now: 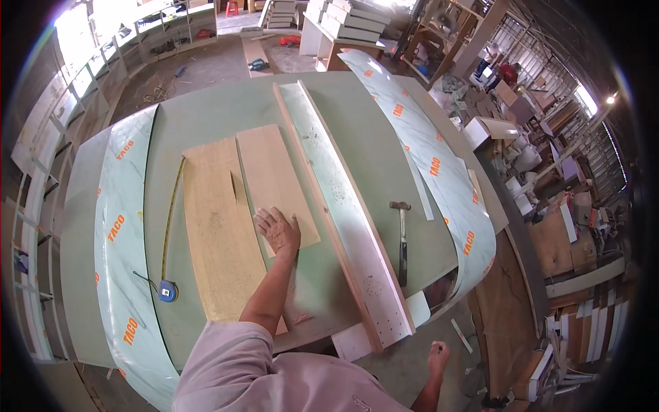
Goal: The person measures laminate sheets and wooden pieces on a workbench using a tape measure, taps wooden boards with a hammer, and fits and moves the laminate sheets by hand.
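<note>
My left hand (278, 230) lies palm down with fingers spread on a narrow, light brown wooden board (273, 180). Left of that board is a larger yellowish-brown panel (216, 226) with a slit near its right side. Down by my right side, beyond the table edge, my right hand (439, 358) is curled into a loose fist; I see nothing clearly held in it. A long white channel-shaped panel with wooden side strips (345, 206) runs between my hands. A hammer (401, 242) lies to its right.
A blue tape measure (167, 291) has its yellow blade (171, 211) extended alongside the yellowish-brown panel. Curved marble-pattern laminate sheets lie on the green tabletop (206, 113), one at left (121, 206) and one at right (437, 165). Wood offcuts (587, 319) stand at right; people (497, 69) are farther back.
</note>
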A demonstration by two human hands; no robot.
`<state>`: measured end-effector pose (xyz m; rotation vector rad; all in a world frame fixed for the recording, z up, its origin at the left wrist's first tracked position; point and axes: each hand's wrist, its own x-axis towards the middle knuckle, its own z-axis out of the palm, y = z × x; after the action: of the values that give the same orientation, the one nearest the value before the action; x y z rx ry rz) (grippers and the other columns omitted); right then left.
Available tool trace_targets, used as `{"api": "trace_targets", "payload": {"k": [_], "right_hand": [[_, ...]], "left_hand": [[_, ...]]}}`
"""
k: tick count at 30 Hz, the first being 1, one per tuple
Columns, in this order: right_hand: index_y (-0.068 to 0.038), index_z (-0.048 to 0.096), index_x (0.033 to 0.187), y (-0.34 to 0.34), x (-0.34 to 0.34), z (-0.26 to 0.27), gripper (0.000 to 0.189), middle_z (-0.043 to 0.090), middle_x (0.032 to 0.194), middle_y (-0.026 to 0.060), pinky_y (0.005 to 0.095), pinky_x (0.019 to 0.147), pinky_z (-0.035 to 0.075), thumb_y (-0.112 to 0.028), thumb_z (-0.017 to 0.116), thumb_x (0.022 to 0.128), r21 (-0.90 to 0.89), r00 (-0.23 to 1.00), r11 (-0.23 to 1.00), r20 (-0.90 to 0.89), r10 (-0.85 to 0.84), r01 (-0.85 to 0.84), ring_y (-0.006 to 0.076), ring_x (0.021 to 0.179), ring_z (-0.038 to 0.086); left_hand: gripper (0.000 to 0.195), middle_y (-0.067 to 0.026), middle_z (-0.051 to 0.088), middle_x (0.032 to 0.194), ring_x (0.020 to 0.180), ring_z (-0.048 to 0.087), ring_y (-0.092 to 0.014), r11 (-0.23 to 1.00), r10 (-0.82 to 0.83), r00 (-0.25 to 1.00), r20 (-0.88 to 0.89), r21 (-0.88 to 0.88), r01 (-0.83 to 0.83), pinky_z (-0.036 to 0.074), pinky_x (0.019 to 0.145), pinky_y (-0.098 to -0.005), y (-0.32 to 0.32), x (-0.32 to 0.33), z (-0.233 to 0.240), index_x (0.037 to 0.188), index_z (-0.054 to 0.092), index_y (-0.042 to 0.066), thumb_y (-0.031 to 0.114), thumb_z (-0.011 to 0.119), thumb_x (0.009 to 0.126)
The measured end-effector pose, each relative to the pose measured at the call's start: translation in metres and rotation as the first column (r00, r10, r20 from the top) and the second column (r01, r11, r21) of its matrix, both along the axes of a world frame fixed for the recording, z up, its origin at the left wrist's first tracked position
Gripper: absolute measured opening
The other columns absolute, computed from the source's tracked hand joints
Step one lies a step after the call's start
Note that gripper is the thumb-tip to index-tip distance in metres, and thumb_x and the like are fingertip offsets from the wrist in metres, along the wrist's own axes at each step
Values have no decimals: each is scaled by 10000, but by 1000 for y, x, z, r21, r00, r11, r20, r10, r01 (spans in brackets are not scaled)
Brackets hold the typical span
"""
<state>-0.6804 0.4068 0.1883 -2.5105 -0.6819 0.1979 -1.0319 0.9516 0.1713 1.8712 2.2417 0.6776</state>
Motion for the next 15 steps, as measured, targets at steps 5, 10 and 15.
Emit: {"api": "trace_targets", "payload": {"k": [5,10,15], "right_hand": [[23,649,965,-35,-57,-15,180,636,913,112,314,478,504,-149,600,949,-17,952,980,-236,-197,198,174,551,641],[40,654,977,-53,-64,-20,183,640,913,122,314,477,521,-130,593,950,11,967,990,-216,-133,139,189,580,666],[52,642,950,-58,-50,-28,187,666,867,143,366,549,533,-133,613,938,-127,943,991,-324,-76,36,228,570,682]], "left_hand": [[748,-318,229,1573,1468,155,-514,996,-92,995,34,16,91,145,1186,-588,-57,22,-8,1482,377,-15,458,584,940],[721,-302,198,1591,1467,111,-548,995,-92,994,64,-27,94,124,1186,-615,-108,36,-13,1480,382,-11,449,565,957],[662,-285,272,1573,1436,145,-599,973,-230,972,41,-17,231,138,1179,-640,-137,26,-22,1445,434,10,402,596,937]]}}
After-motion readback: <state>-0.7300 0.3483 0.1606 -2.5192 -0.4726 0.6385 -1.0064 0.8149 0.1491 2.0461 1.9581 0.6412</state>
